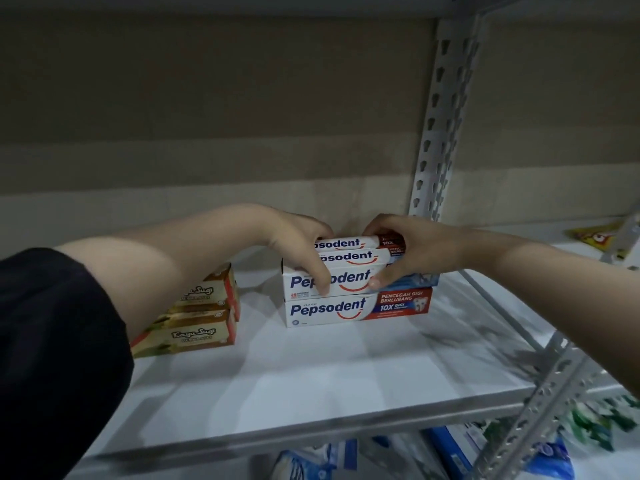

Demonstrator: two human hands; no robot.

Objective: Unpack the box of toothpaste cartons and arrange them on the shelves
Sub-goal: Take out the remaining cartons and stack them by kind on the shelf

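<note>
my left hand (pixel 304 251): curled round the left end of the upper white-and-red pepsodent toothpaste cartons (pixel 349 258), thumb down across the front of the third one from the top, at about 12 o'clock from where i stand.
my right hand (pixel 401 251): wrapped over the right end of the same upper cartons, thumb tip pressing low on the front face; both hands hold, neither is spread flat.
the stack: four cartons lying flat, long faces toward me, on the white metal shelf board (pixel 311 368); the bottom white-and-red pepsodent carton (pixel 356 310) sits free of my fingers, square to the shelf edge.
how the top ones lie: roughly flush with the bottom one, though their right ends are hidden by my hand, so i cannot tell if they line up there.
already placed: two tan kayu sugi cartons (pixel 197 317) stacked at about 10 o'clock, partly behind my left forearm, well apart from the pepsodent stack.
the box: not in view, so i cannot tell how many cartons are left in it.
shelf room: bare board in front of and to the right of the stack, up to the grey perforated steel upright (pixel 440 116) at 1 o'clock.
progress, as i judge it: early to middle; one pepsodent stack is going up.
left to do: let go once the stack sits true, then fetch more.
</note>
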